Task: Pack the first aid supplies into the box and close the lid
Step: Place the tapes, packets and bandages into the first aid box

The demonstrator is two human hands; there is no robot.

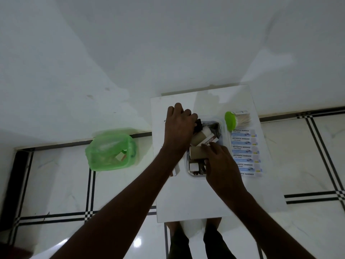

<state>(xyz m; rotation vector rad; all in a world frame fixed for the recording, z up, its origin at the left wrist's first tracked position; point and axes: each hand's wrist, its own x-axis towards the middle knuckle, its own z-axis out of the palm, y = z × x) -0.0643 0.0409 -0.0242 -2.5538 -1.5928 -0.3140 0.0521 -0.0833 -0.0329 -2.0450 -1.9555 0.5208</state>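
A clear plastic box point(221, 126) stands open on a small white table point(196, 199), with several small cartons and a white roll inside. My left hand point(179, 128) reaches over the box's far left corner, fingers closed on a small black item point(198, 126). Over the box's near right part, my right hand point(218, 161) presses on a tan carton point(197, 153). A red-and-white carton point(211, 141) lies tilted between the hands. A strip of antiseptic bandages point(244, 152) lies right of the box. A green-capped tub of cotton swabs point(237, 118) lies on its side behind the strip.
A green translucent container point(110, 152) with a few small things inside sits on the tiled floor to the left of the table. A small carton point(175, 171) lies on the table under my left forearm. The white wall runs behind the table.
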